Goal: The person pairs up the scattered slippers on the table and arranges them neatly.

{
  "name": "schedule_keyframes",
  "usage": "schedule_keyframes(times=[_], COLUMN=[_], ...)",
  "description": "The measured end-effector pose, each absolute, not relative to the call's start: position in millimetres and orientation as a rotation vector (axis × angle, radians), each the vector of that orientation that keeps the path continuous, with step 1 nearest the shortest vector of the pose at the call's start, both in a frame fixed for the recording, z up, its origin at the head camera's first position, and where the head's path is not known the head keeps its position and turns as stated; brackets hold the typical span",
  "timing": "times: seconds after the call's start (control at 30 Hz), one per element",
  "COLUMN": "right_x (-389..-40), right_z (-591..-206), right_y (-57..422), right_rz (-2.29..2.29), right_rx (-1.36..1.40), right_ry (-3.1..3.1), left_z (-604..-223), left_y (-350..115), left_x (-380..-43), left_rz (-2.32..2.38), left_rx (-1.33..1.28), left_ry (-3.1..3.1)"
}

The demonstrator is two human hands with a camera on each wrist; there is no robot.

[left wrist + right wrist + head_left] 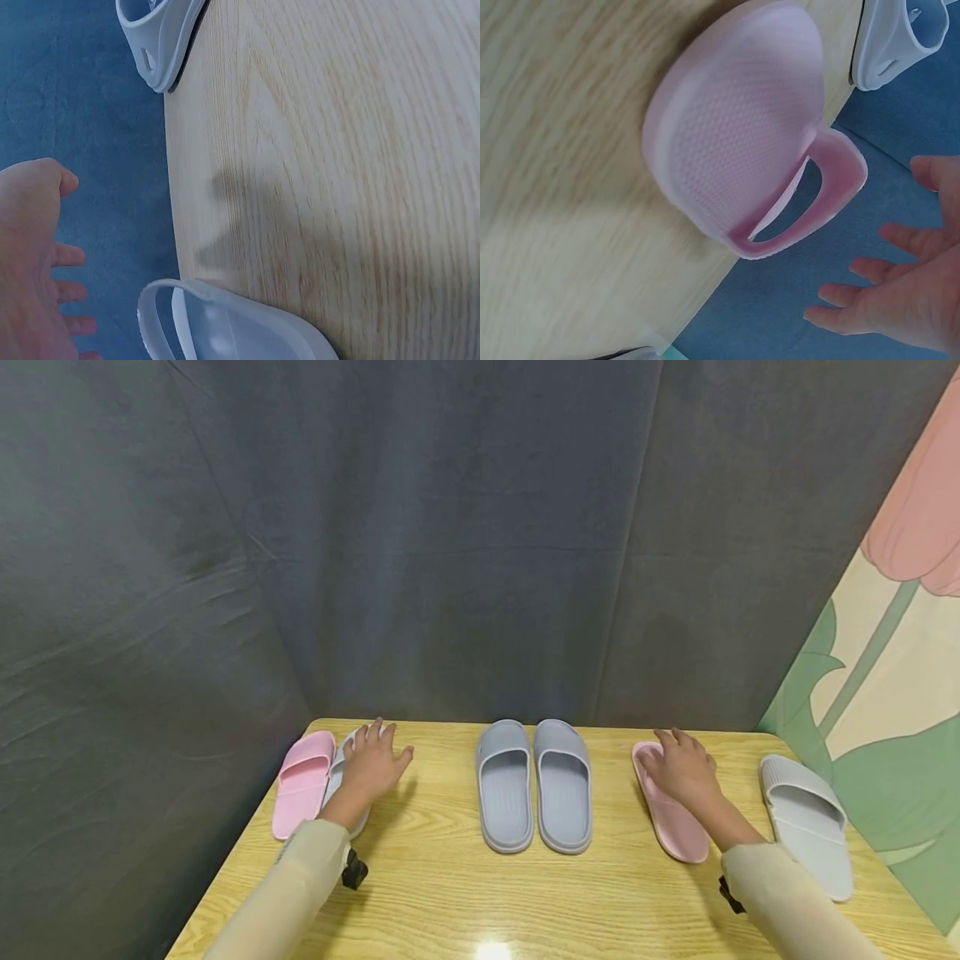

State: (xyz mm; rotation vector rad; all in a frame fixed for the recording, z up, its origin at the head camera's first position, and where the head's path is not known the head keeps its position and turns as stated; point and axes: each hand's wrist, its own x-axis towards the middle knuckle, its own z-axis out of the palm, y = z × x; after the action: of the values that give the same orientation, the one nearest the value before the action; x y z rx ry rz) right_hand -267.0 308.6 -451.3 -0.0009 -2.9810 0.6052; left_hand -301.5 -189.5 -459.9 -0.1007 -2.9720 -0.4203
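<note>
My left hand [372,766], fingers spread, is over a light grey slipper [335,774] and hides much of it. Beside that slipper, on its left, lies a pink slipper [300,797]. In the left wrist view the fingers [69,291] are loosely extended, apart from the light grey slipper's strap [154,322]. My right hand [684,771] is over another pink slipper [678,831], covering its strap in the head view. The right wrist view has that pink slipper [742,127] with the hand beyond its strap, fingers apart and holding nothing.
A pair of grey slippers [506,802] stands side by side mid-table, toes toward the dark curtain [465,543]. Another light grey slipper [813,852] lies at the right edge of the wooden table [450,902], near a flower-painted wall [892,777].
</note>
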Motion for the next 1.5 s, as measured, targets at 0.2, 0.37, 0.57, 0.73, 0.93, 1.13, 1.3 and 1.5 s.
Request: schedule_keyframes(times=[0.2,0.37,0.57,0.73,0.93,1.13,1.3,1.5], right_x=[-265,-262,-262,-261,-259,-260,-258,-255], right_z=[-453,-454,-457,-459,-464,-468,-468,-470], right_y=[312,317,323,330,341,356,367,375], right_rz=[0.601,0.581,0.577,0.591,0.572,0.544,0.511,0.51], right_rx=[-0.017,-0.021,-0.043,-0.066,-0.084,-0.113,-0.128,-0.141], right_ry=[-2.982,-2.972,-2.964,-2.951,-2.923,-2.9,-2.897,-2.879], left_z=[-462,-465,-468,-470,-473,-475,-476,-476], left_y=[-197,-204,-213,-217,-222,-227,-231,-234], left_x=[-303,-303,-302,-302,-305,-308,-309,-310], left_rz=[-0.402,-0.419,-0.449,-0.444,-0.463,-0.486,-0.492,-0.523], left_rx=[-0.083,-0.076,-0.063,-0.059,-0.035,-0.024,-0.015,-0.004], left_ry=[-2.98,-2.961,-2.948,-2.939,-2.954,-2.971,-2.958,-2.964])
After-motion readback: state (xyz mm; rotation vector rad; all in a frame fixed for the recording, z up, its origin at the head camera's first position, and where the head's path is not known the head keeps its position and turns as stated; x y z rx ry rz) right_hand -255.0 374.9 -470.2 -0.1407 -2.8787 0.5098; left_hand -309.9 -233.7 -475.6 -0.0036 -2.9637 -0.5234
